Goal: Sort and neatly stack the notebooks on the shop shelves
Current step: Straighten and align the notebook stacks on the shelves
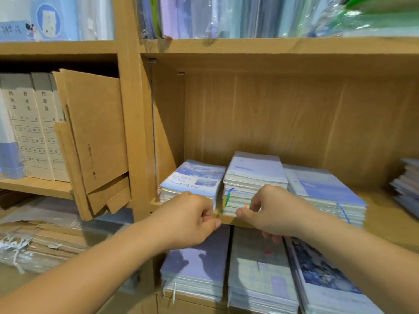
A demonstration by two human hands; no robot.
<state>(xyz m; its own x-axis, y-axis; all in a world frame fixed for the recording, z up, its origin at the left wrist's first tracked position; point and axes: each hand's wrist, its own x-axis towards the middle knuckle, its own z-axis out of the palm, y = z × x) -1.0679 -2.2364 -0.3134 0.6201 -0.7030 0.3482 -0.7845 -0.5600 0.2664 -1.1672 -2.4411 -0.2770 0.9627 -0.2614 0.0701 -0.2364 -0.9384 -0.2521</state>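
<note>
A: How many notebook piles did you count on the middle shelf (383,223)?

B: Three side by side: the left stack (192,180), the taller middle stack (256,175), and the right stack (324,189). A fourth pile (405,184) sat at the far right, cut off by the frame edge. Three more stacks (260,275) lay on the shelf below.

A: And the hands?

B: Two. The left hand (188,218) was curled shut in a pinching grip at the front edge, just before the gap between the left and middle stacks. What it pinched was blurred; I couldn't tell. The right hand (272,211) had thumb and fingers closed around the lower front corner of the middle stack.

A: Anything hard to read?

B: The coloured ribbon markers (227,197) were smeared, and the covers' print too.

A: What else stood around?

B: Flattened cardboard (95,132) leaning beside pale file boxes (29,123) in the left bay, and plastic-wrapped folders (249,14) above.
</note>
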